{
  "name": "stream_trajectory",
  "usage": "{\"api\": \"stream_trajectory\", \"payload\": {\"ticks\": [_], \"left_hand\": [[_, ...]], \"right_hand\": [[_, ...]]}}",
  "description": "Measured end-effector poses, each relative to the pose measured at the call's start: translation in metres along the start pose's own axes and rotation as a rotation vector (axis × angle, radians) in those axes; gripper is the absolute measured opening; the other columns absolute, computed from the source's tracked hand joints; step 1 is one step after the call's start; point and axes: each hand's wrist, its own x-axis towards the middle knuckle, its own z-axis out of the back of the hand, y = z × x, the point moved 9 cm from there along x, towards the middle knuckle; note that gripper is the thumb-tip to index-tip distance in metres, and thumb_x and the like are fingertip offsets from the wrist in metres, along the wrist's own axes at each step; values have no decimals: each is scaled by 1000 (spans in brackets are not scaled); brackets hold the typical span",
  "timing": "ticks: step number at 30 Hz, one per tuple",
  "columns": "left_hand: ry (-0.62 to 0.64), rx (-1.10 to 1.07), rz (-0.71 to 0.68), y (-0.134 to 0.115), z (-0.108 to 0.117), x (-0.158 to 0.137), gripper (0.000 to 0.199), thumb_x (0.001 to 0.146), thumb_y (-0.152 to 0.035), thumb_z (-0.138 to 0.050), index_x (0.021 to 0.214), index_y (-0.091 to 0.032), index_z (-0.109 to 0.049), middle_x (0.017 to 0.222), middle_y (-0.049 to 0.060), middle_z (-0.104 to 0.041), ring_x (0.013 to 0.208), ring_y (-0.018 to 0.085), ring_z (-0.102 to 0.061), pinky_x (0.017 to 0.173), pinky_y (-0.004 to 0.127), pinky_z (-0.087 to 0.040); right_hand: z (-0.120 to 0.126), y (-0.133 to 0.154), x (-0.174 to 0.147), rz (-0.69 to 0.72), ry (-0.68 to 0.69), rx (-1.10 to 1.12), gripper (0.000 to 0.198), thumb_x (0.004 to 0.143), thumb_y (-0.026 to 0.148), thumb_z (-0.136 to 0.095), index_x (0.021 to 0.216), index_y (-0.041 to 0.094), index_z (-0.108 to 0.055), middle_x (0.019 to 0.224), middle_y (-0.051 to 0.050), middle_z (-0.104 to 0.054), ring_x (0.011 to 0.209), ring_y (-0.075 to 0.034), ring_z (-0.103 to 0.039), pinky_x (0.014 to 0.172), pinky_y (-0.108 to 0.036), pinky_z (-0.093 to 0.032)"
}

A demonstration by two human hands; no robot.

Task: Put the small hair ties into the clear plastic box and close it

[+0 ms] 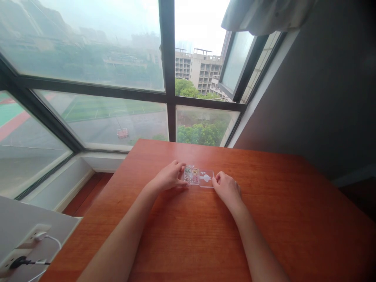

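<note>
A small clear plastic box (191, 179) lies on the wooden table with its compartments facing up. Small green, yellow, pink and pale items sit in them, too small to name. From the left, my left hand (169, 176) grips the box, thumb at the near side and fingers at the far side. The box's clear lid (206, 179) is folded out flat to the right and bears a whitish shape. My right hand (228, 189) pinches the lid's right edge between thumb and curled fingers.
The reddish-brown table (188, 235) spreads around both arms. Beyond its far edge stand windows with a dark frame (170, 78), one pane swung outward. A grey curtain (264, 15) hangs at top right. Sockets with plugs (20, 261) and cables are at lower left.
</note>
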Motion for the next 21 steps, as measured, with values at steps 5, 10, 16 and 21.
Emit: {"api": "stream_trajectory", "payload": {"ticks": [5,10,16,21], "left_hand": [[45,38,6,-4,-1,0,66,59,-46,-77,117,-22,-55,104,6,-54,91,22,-56,78,29,-45],[67,54,19,-4,-1,-1,65,60,-46,-76,116,-23,-55,104,5,-53,91,22,-56,78,29,-45],[57,72,8,-11,-3,0,61,61,-44,-76,114,-22,-55,103,6,-53,90,22,-55,78,29,-45],[47,97,12,-18,-4,-1,59,61,-44,-77,111,-21,-54,101,6,-54,89,22,-56,76,29,-44]], "right_hand": [[-2,0,1,3,11,-18,20,89,38,-46,84,24,-60,88,-2,-68,79,-19,-63,55,-25,-29],[-1,0,2,19,0,-3,18,89,37,-46,85,25,-60,87,-2,-68,78,-19,-62,56,-25,-29],[1,4,1,86,-78,-6,15,87,32,-48,89,25,-61,90,-3,-65,78,-18,-59,57,-25,-32],[6,8,1,208,-240,23,18,83,22,-51,92,22,-66,94,-8,-63,90,-21,-57,70,-27,-41]]}}
